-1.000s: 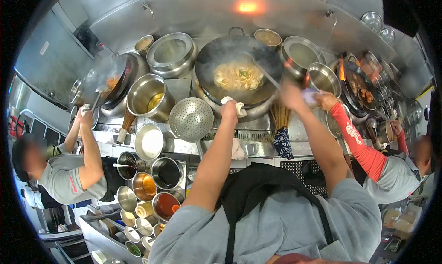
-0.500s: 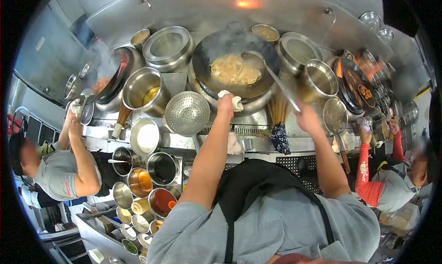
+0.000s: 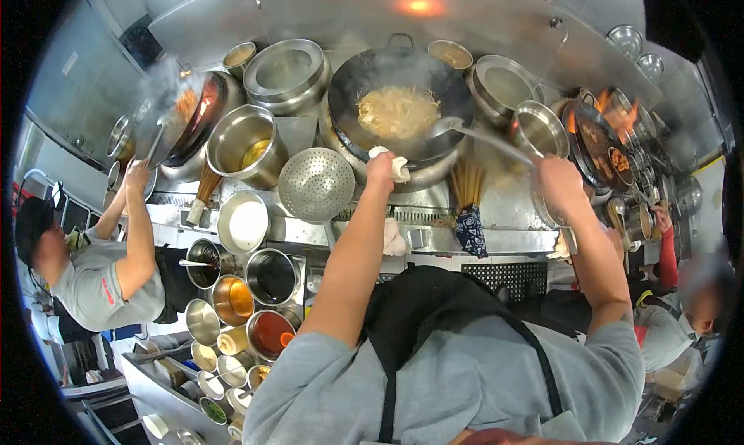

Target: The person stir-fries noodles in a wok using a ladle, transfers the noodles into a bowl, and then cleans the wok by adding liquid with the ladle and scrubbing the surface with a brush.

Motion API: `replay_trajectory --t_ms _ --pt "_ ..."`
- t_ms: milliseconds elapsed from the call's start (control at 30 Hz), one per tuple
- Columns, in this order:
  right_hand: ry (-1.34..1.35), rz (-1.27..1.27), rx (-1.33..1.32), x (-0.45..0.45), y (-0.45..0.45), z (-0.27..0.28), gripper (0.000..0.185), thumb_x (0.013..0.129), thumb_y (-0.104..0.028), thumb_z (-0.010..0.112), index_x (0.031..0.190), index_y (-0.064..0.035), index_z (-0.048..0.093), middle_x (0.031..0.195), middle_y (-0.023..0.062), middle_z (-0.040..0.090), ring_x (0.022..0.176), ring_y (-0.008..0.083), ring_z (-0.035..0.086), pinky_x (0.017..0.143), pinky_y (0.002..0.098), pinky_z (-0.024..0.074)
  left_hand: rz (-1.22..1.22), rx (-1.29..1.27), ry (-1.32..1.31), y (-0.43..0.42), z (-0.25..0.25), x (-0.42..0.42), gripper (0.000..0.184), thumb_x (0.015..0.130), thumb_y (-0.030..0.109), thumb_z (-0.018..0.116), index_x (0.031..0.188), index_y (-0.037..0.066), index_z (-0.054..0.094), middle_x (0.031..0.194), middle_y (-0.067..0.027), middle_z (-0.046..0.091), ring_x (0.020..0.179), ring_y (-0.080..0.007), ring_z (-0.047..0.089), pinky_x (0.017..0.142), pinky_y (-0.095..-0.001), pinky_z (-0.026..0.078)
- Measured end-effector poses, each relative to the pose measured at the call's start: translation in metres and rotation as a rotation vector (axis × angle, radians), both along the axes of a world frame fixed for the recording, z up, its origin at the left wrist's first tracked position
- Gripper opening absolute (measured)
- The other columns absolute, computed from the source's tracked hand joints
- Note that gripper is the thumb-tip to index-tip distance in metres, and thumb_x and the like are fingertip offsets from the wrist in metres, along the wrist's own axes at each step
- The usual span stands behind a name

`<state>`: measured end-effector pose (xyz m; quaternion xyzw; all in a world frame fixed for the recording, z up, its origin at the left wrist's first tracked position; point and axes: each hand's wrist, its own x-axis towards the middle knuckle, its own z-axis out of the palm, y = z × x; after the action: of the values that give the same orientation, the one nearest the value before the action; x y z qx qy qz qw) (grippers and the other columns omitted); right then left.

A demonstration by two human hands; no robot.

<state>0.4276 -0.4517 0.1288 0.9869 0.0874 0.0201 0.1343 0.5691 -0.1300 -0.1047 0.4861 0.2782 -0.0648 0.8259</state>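
Observation:
A large dark wok on the middle burner holds steaming pale noodle-like food. My left hand is closed on a white cloth at the wok's near rim. Fingers wrapped round its handle, my right hand grips a long metal ladle. The ladle's bowl is at the wok's right side, beside the food. A perforated strainer lies left of my left hand. Below the wok's right side stands a bamboo brush with a blue patterned wrap.
Steel pots flank the wok, with another pot near my right hand. Sauce containers stand lower left. A co-worker works at a smoking wok on the left; another co-worker is beside a flaming wok on the right.
My right hand has moved right and up, drawing the ladle from the food toward the wok's right side. My left hand stays at the rim. The right co-worker's red-sleeved arm has drawn away.

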Motion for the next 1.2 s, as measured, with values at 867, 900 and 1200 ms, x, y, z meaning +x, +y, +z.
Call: replay_trajectory --t_ms 867,900,1200 --pt "-0.140 -0.124 0.698 -0.028 0.011 -0.082 0.045 0.086 -0.016 0.062 0.131 -0.0117 0.055 0.100 0.0261 0.066 0.090 0.0428 0.065 0.082 0.0491 0.0504 -0.023 -0.014 0.048 0.003 -0.006 0.003 0.025 0.084 0.012 0.060 0.107 0.003 0.058 0.094 -0.0120 0.066 0.081 -0.0279 0.066 0.069 -0.0489 0.054" --pt "-0.038 -0.278 0.752 -0.037 0.019 -0.082 0.046 0.088 -0.016 0.062 0.133 -0.0107 0.054 0.098 0.0275 0.066 0.089 0.0429 0.065 0.081 0.0476 0.0505 -0.013 -0.019 0.043 0.002 -0.003 0.001 0.026 0.084 0.012 0.060 0.108 0.003 0.057 0.095 -0.0123 0.065 0.081 -0.0282 0.066 0.069 -0.0494 0.054" --pt "0.081 -0.375 0.994 -0.047 0.054 -0.222 0.044 0.090 -0.020 0.060 0.132 -0.0073 0.054 0.088 0.0266 0.066 0.082 0.0430 0.064 0.075 0.0463 0.0499 -0.047 -0.079 0.041 0.004 -0.012 0.010 0.017 0.085 0.010 0.056 0.101 0.003 0.058 0.089 -0.0118 0.063 0.076 -0.0280 0.064 0.066 -0.0498 0.054"
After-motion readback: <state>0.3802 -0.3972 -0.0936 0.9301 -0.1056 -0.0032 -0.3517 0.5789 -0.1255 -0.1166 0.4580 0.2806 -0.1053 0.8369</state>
